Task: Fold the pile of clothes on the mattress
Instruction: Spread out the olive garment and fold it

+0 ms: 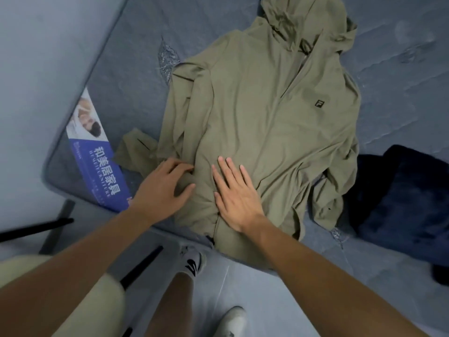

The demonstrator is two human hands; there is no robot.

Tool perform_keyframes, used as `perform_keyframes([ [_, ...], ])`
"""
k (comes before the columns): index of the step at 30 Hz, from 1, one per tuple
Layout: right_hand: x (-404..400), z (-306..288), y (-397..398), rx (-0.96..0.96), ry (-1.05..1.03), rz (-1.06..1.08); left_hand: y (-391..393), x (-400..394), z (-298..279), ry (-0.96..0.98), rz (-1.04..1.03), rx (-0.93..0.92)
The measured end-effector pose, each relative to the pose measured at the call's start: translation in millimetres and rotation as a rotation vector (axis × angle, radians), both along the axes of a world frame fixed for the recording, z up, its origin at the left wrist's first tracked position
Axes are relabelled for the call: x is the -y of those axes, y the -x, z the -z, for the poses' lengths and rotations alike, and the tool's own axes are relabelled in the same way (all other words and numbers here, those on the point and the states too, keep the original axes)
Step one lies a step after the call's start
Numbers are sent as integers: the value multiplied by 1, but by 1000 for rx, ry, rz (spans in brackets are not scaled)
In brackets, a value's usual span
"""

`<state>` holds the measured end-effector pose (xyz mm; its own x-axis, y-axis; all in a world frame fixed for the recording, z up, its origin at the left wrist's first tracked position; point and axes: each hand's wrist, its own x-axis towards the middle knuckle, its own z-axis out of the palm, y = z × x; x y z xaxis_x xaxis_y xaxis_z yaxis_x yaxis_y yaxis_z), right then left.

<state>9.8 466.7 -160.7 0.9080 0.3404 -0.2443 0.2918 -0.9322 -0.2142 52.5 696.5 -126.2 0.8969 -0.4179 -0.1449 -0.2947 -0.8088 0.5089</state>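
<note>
Since the olive hooded jacket (262, 122) lies spread face up on the mattress (145, 45), hood away from you and hem at the near edge, you are working with thin, soft cloth that looks light and a little slippery; it will likely slide and rumple rather than hold a crease, so press each fold flat before you let go. Your right hand (237, 198) rests flat on the lower front, fingers (228, 171) straight and lying close together, pinning the cloth; your left hand (165, 188) sits just beside it on the jacket's left side, fingers curled into the fabric and apparently pinching a bunch of it near the crumpled sleeve (136, 149). Take hold at seams, cuffs and hem, where the cloth is doubled and gives better purchase; the sleeve looks the sensible part to bring across first. A dark blue garment (398, 200) waits to the right, touching the jacket's edge; a printed label (97, 152) marks the mattress corner.
</note>
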Motion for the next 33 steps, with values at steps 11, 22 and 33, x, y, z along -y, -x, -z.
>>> perform_keyframes([
  [11,-16,-25,79,-89,-197,-22,61,-27,-24,31,131,-204],
  [22,-57,-7,73,161,-293,229,33,-46,-9,-12,181,-55],
  [33,30,-55,135,239,-77,509,96,-18,-25,372,-356,-144],
])
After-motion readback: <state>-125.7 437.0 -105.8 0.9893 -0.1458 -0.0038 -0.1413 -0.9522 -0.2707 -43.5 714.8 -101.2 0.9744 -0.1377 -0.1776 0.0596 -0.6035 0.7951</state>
